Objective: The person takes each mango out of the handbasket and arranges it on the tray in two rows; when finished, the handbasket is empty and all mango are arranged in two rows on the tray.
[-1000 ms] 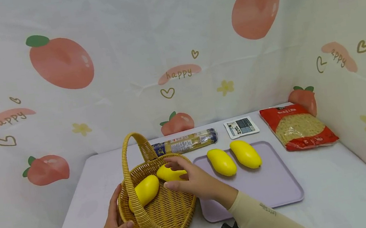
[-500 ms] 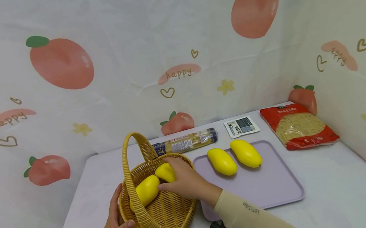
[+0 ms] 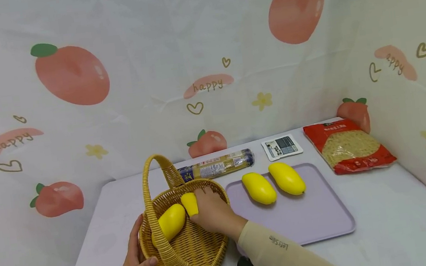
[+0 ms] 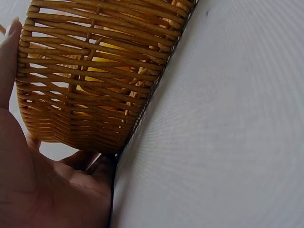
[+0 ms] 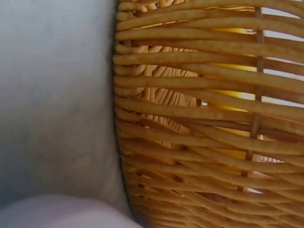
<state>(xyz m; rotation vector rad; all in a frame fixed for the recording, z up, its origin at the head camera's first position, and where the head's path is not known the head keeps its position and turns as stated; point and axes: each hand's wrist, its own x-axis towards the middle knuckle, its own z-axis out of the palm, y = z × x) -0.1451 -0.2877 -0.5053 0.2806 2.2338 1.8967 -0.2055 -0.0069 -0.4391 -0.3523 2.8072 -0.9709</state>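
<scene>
A heart-shaped wicker basket point(image 3: 195, 253) with a tall arched handle stands at the front left of the table. My left hand point(image 3: 133, 265) holds its left side, thumb at the rim and fingers along the outer wall; the left wrist view shows the palm against the weave. Inside the basket lies one yellow mango point(image 3: 172, 222), partly behind the handle. My right hand point(image 3: 214, 210) reaches in over the right rim and grips a second mango point(image 3: 190, 203), whose right part the hand hides. In the right wrist view, yellow shows through the basket wall point(image 5: 190, 142).
To the right, a lilac tray point(image 3: 314, 222) bears two more mangoes point(image 3: 259, 188). Behind the basket lies a long pack of noodles point(image 3: 220, 165). A small white packet point(image 3: 281, 147) and a red bag of pasta point(image 3: 348, 146) are at the back right.
My right hand has come down into the basket and closed round the mango at the back, which it covers more now. My left hand stays on the basket.
</scene>
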